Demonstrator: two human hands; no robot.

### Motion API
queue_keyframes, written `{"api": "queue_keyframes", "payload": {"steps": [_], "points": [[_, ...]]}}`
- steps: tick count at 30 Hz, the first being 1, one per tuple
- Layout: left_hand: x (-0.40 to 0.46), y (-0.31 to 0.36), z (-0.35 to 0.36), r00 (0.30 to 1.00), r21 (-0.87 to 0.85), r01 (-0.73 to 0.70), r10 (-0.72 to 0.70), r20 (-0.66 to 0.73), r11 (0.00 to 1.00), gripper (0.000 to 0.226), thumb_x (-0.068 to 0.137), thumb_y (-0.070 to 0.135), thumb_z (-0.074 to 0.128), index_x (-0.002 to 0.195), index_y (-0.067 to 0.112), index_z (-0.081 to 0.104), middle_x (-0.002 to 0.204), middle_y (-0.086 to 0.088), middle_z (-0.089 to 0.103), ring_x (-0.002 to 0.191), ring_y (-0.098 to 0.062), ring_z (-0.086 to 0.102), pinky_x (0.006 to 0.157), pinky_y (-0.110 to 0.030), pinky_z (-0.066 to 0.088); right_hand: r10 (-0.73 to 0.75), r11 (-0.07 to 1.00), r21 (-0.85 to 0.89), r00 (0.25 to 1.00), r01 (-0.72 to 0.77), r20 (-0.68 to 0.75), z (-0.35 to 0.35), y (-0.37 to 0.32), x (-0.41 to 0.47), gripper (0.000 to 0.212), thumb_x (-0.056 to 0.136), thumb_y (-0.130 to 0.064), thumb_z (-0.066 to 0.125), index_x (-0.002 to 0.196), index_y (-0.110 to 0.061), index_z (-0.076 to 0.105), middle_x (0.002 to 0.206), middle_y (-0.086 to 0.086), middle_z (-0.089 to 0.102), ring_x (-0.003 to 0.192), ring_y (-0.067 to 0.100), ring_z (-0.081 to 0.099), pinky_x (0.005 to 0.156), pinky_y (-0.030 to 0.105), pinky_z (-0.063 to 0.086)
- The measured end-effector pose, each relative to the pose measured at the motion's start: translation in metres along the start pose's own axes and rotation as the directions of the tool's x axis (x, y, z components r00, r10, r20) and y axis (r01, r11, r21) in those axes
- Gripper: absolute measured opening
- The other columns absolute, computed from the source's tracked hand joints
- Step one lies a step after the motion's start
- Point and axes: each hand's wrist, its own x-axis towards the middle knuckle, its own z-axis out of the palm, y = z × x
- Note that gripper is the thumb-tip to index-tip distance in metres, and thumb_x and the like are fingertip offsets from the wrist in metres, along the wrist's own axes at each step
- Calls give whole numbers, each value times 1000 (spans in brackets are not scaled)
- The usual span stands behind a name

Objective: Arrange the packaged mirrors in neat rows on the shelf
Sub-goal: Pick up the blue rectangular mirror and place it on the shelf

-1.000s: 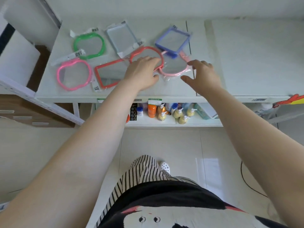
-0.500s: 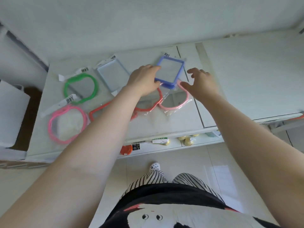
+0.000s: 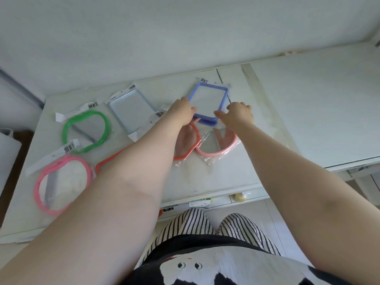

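Shelf: a white shelf top (image 3: 216, 177) carries all the packaged mirrors; a wall rises behind it.
Pink mirror: a round pink-framed mirror (image 3: 63, 184) lies at the near left, its barcode tag pointing away.
Green mirror: a green rounded frame (image 3: 86, 131) lies just behind the pink one.
Pale blue mirror: a rectangular pale blue frame (image 3: 132, 109) lies at the back, beside the green one.
Blue mirror: a square blue-framed mirror (image 3: 207, 99) lies at the back centre, overlapping the orange mirror (image 3: 186, 155) and the light pink mirror (image 3: 218, 153), which lie side by side in front of it.
Left hand (image 3: 182, 112): fingers curled, grasping the blue mirror's left near corner.
Right hand (image 3: 238, 116): fingers curled, grasping its right near edge.
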Motion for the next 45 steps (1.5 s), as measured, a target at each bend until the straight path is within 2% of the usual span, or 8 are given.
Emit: {"api": "queue_keyframes", "payload": {"steps": [8,11,15,20,23,28,39,45], "points": [[21,1,7,973,-354,142,-197,-124,924,25,89,15,56,103,-5,61,110,-21,65,103,-39,61,82,-39,49,54,990,129,998,-57,22,11,1,15,44,88,-41,59,124,-16,60,127,10,50,124,30,36,97,38,39],[21,2,0,957,-629,218,-291,-15,747,6,82,7,65,84,2,63,87,-14,60,78,-29,57,66,-31,45,119,903,410,991,-131,55,3,1,13,44,87,-30,63,129,-18,56,121,9,56,120,29,44,97,38,44],[11,13,-14,965,-849,234,-221,142,474,38,78,-7,68,115,-3,62,86,-10,62,76,-23,61,76,-26,53,194,642,744,978,-187,79,-21,-1,5,39,82,-9,67,119,-17,58,92,9,62,71,23,58,68,33,50],[-3,39,-23,964,-880,264,-141,226,394,49,74,-11,71,121,-6,57,73,-4,59,64,-14,60,58,-19,57,303,460,853,947,-247,111,-51,8,-8,32,80,2,63,104,-18,56,70,8,56,51,18,44,47,25,42],[-12,60,-22,955,-895,297,-123,271,334,46,75,-14,69,119,-8,57,75,-9,59,63,-18,60,43,-20,55,339,361,901,934,-238,111,-65,26,-17,24,79,4,65,95,-12,58,66,7,55,54,18,46,52,24,45],[-32,109,-7,921,-847,382,-83,380,370,28,78,-9,68,101,5,58,76,-7,61,66,-16,61,56,-25,59,364,227,943,919,-245,151,-97,77,-38,24,78,8,69,69,-10,57,68,7,56,56,15,50,57,20,50],[-107,272,91,916,-878,394,-34,400,272,22,76,-10,70,77,7,56,56,-2,66,36,-4,61,41,-16,52,491,173,933,849,-316,196,-182,260,-78,21,74,-6,80,71,-10,60,66,5,62,49,13,60,72,25,58],[-140,346,126,920,-897,390,-46,389,207,22,77,-10,70,74,6,55,61,-5,64,59,-14,62,46,-18,56,474,218,898,846,-383,245,-232,335,-92,16,75,-9,80,80,-7,65,74,10,66,49,15,60,54,19,58]]}}
